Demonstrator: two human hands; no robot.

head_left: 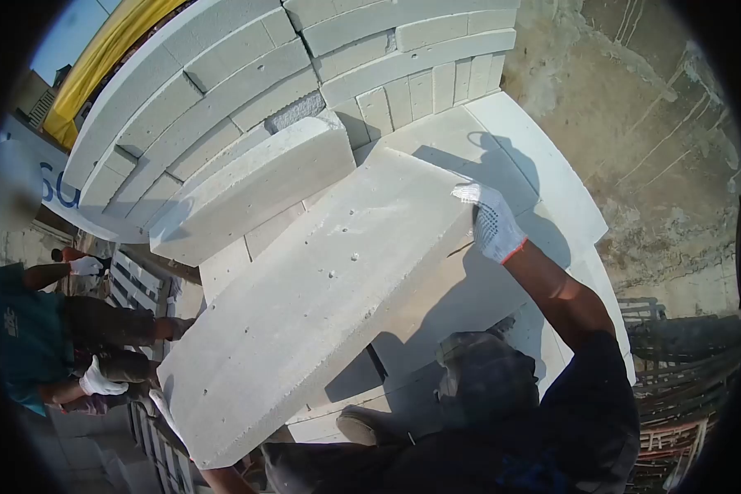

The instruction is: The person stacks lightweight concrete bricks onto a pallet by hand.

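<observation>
One big pale grey aerated-concrete slab block [321, 305] fills the middle, tilted, resting on a stack of same-coloured light grey blocks [469, 148]. Right hand [490, 221] in a white knit glove with dark dots clamps over the slab's upper right corner, fingers curled on the edge, grip holding the slab. Left hand [166, 416] is mostly hidden at the slab's lower left corner; only a bit of white glove shows against the edge, cannot tell how it grips. Just left of the slab's upper end lies a second thick grey rectangular block [251, 189], askew on the stack. Below the slab, the person's dusty dark shoes [477, 370] stand on the stack. Left of the slab, lower down, a co-worker in a teal shirt [20, 329] with white gloves sits beside a white slatted pallet [136, 284].
</observation>
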